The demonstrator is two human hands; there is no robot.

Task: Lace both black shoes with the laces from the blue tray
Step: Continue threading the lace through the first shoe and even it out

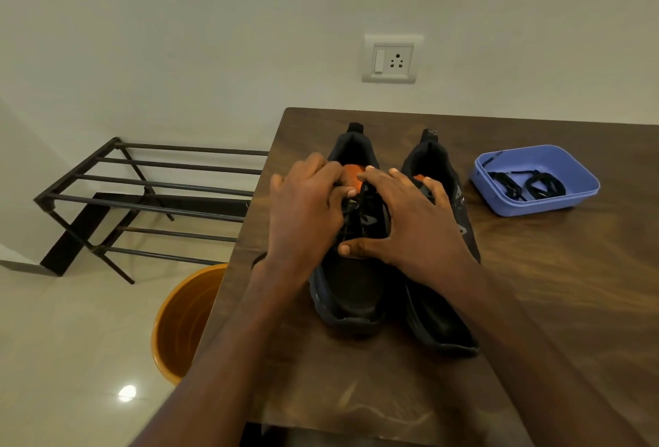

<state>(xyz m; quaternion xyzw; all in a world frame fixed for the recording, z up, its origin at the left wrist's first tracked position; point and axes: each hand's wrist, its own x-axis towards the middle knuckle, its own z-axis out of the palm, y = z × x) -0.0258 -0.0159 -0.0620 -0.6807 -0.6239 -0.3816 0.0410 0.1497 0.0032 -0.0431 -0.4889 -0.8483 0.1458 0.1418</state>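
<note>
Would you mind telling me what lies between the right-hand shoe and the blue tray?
Nothing: in the head view only bare table separates the right shoe from the blue tray.

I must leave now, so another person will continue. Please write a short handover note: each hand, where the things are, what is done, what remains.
Left hand: fingers curled at the left shoe's lace area, apparently pinching its lace.
Right hand: spread, bracing the same shoe.
Right shoe: beside it on the wooden table; lacing hidden.
Blue tray: still holds a black lace.
Done: left shoe started.
Left: finish it, lace the right shoe.
</note>
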